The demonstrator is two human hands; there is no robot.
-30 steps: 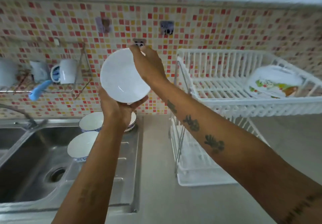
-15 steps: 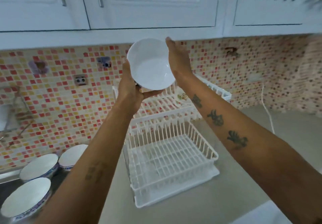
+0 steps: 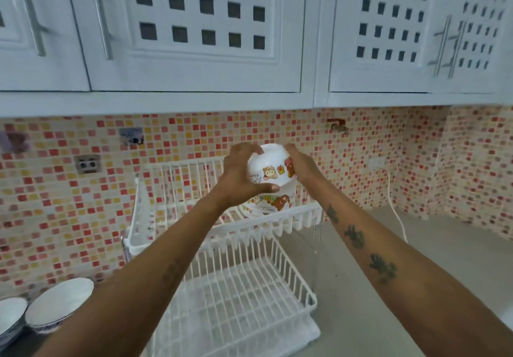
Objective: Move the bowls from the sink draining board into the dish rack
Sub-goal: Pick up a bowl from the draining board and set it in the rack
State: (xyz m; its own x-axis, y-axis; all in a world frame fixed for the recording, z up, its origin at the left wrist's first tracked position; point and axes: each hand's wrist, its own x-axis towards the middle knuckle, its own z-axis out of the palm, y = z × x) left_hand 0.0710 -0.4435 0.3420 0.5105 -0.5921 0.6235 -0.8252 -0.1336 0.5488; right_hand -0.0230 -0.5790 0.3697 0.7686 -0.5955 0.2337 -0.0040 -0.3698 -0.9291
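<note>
Both hands hold a white bowl with cartoon pictures (image 3: 268, 169), turned upside down, over the top tier of the white two-tier dish rack (image 3: 177, 179). My left hand (image 3: 241, 173) grips its left side and my right hand (image 3: 302, 166) its right side. Directly beneath it, on the top tier, sits a second cartoon-printed bowl (image 3: 270, 202), also upside down; the held bowl is just above or touching it. At the lower left stand two white bowls with blue patterns (image 3: 59, 304) (image 3: 9, 315).
The rack's lower tier (image 3: 238, 301) rests on a white drip tray on the grey counter (image 3: 388, 273). White cupboards (image 3: 194, 29) hang overhead. A white cable (image 3: 395, 212) runs down the mosaic wall right of the rack.
The bowl went from facing me, raised high, to upside down and lower over the bowl in the rack's top tier. The view shifted right and up, away from the sink.
</note>
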